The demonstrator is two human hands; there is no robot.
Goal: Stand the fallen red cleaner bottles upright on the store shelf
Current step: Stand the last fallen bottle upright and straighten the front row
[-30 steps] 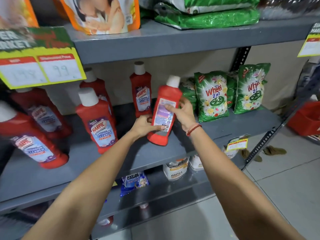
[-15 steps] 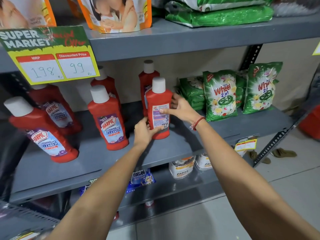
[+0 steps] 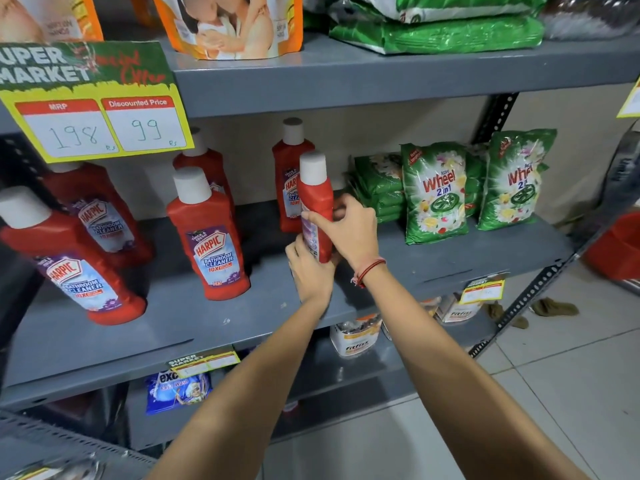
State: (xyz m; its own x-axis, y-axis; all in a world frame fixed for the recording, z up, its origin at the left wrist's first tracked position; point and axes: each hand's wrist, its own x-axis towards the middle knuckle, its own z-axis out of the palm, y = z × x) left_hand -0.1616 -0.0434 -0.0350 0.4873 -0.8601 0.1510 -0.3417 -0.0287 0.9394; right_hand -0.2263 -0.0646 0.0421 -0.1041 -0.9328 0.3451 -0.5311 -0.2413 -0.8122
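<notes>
A red cleaner bottle [image 3: 317, 199] with a white cap stands upright on the grey shelf [image 3: 194, 323], its narrow side towards me. My left hand [image 3: 310, 271] grips its base and my right hand [image 3: 349, 230] holds its middle, fingers wrapped round the right side. Right behind it stands another red bottle [image 3: 289, 174]. Further left, several more red Harpic bottles stand upright: one at the front centre [image 3: 209, 237], one behind that [image 3: 204, 161], one at the far left front [image 3: 69, 261] and one behind that [image 3: 100, 213].
Green Wheel detergent bags [image 3: 436, 195] fill the shelf's right part. A yellow price sign [image 3: 93, 102] hangs from the upper shelf [image 3: 346, 77]. Packets lie on the lower shelf [image 3: 356, 337]. A red crate [image 3: 616, 247] stands at the right, above the tiled floor.
The bottle went from tilted and held off the shelf to standing upright on it, then was turned so its narrow side faces me. Both hands stayed on it.
</notes>
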